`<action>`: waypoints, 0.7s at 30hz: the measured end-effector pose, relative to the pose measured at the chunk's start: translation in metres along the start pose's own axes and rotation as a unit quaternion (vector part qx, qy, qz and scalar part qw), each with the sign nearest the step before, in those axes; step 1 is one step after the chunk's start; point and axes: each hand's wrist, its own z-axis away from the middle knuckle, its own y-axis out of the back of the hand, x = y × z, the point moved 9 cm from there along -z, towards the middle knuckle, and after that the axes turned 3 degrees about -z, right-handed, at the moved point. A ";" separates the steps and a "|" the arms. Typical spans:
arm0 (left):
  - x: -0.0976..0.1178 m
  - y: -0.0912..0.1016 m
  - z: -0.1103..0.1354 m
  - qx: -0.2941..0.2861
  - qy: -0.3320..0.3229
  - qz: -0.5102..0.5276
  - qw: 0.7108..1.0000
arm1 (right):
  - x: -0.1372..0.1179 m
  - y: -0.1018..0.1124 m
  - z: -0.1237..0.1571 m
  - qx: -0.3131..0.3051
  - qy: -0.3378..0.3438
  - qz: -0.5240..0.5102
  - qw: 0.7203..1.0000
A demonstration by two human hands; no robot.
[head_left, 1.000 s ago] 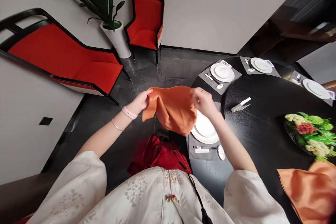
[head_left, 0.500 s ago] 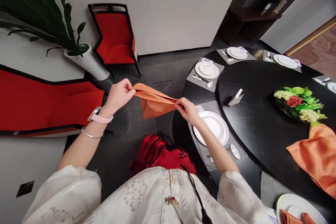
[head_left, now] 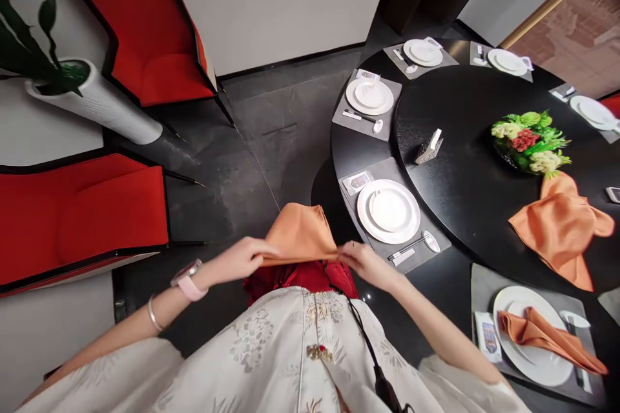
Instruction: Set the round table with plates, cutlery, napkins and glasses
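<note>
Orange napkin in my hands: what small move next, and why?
Perhaps bring your left hand toward your right hand, narrowing the orange napkin: they hold opposite ends of its near edge, cloth spread between, whereas the folded napkin on the lower-right plate looks narrower.

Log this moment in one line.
left hand: holding napkin, left end | right hand: holding napkin, right end | nearest plate: on mat

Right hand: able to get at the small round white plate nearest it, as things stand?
Probably yes: nothing visible stands between the right hand and the small round white plate close by. But that hand pinches the orange cloth napkin, so it would likely need to let go first.
</note>
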 end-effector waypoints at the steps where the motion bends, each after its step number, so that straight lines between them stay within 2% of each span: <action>1: -0.008 -0.028 0.009 -0.039 0.006 0.031 0.999 | 0.017 -0.019 0.015 -0.018 -0.026 -0.019 0.999; 2: -0.015 -0.050 0.017 -0.059 0.014 0.056 0.997 | 0.032 -0.035 0.028 -0.030 -0.049 -0.036 0.998; 4: -0.031 -0.073 0.025 -0.044 0.040 0.094 0.994 | 0.055 -0.055 0.046 -0.023 -0.090 -0.076 0.993; 7: -0.054 -0.073 0.016 -0.004 0.086 0.111 0.990 | 0.076 -0.057 0.053 0.026 -0.141 -0.144 0.979; 9: -0.068 -0.067 -0.003 -0.020 0.116 0.134 0.984 | 0.090 -0.054 0.049 0.055 -0.181 -0.218 0.957; 12: -0.087 -0.071 -0.028 -0.088 0.189 0.220 0.953 | 0.117 -0.067 0.045 0.070 -0.265 -0.372 0.887; 14: -0.096 -0.085 -0.032 -0.150 0.247 0.263 0.921 | 0.138 -0.088 0.050 0.066 -0.339 -0.437 0.831; 15: -0.100 -0.092 -0.031 -0.169 0.270 0.267 0.909 | 0.148 -0.097 0.055 0.066 -0.375 -0.442 0.812; 16: -0.104 -0.096 -0.029 -0.176 0.288 0.257 0.905 | 0.157 -0.105 0.061 0.066 -0.408 -0.428 0.803; 18: -0.112 -0.098 -0.025 -0.153 0.312 0.215 0.913 | 0.172 -0.113 0.072 0.064 -0.459 -0.374 0.803; 20: -0.119 -0.096 -0.021 -0.130 0.335 0.205 0.910 | 0.178 -0.116 0.074 0.060 -0.471 -0.369 0.799; 21: -0.121 -0.097 -0.020 -0.131 0.345 0.229 0.901 | 0.176 -0.116 0.071 0.059 -0.457 -0.402 0.791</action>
